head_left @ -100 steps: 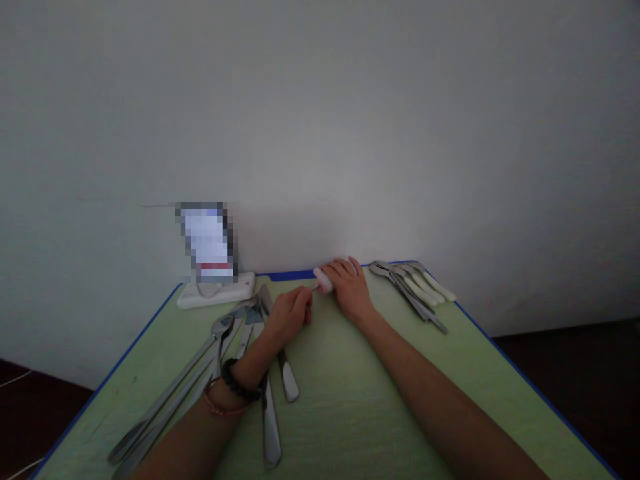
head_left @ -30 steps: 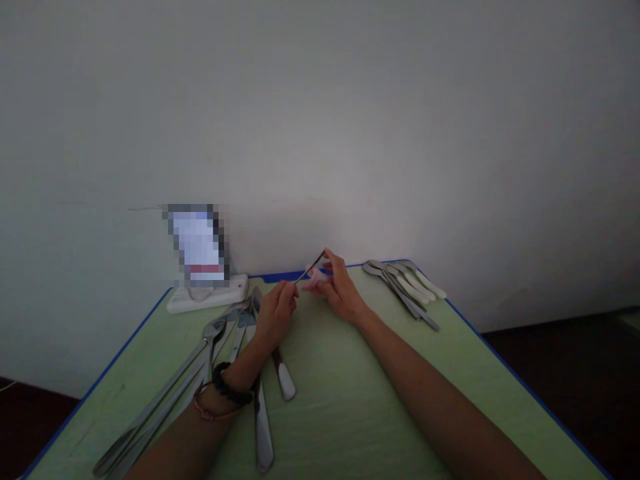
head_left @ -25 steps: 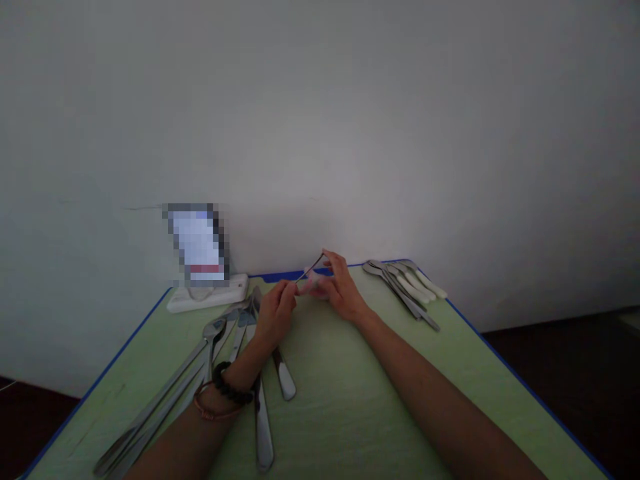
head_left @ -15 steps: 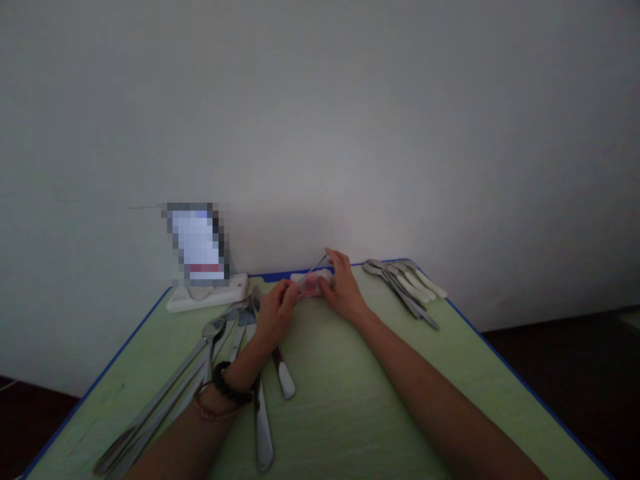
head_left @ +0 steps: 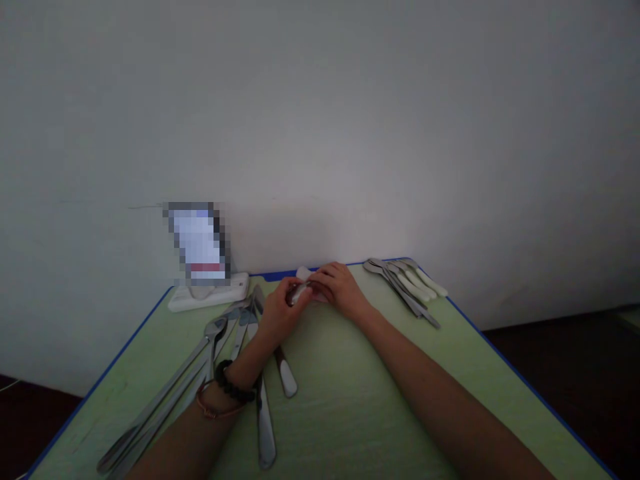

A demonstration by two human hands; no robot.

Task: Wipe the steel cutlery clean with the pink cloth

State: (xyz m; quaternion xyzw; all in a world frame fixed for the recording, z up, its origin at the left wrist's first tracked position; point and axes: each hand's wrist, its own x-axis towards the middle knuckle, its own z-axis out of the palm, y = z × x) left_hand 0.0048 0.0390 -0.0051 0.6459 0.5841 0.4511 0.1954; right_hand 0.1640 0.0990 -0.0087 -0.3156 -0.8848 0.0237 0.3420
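At the far middle of the table, my left hand (head_left: 283, 310) is closed around a small shiny metal utensil (head_left: 299, 293). Its silvery surface shows between thumb and fingers; the rest is covered, so its exact kind cannot be made out. My right hand (head_left: 345, 290) is curled beside it, with fingertips closed on the utensil's right end. Partly hidden behind and under the fingers lies a pale pink-and-white cloth or packet (head_left: 303, 273). By my left wrist several long spoons and other metal cutlery (head_left: 215, 327) lie fanned out, with two dark-and-silver handles (head_left: 267, 433) pointing toward me.
A phone (head_left: 200, 243), blurred out, leans upright on a white stand (head_left: 210, 297) at the back left. Several spoons and white-handled pieces (head_left: 407, 283) lie at the back right. The green table (head_left: 345, 413) has a blue edge and meets a grey wall (head_left: 320, 133).
My right hand has come down and closer to the left; its raised fingers have curled in. The thin utensil stretched between both hands is now mostly covered, and so is the pink-and-white thing.
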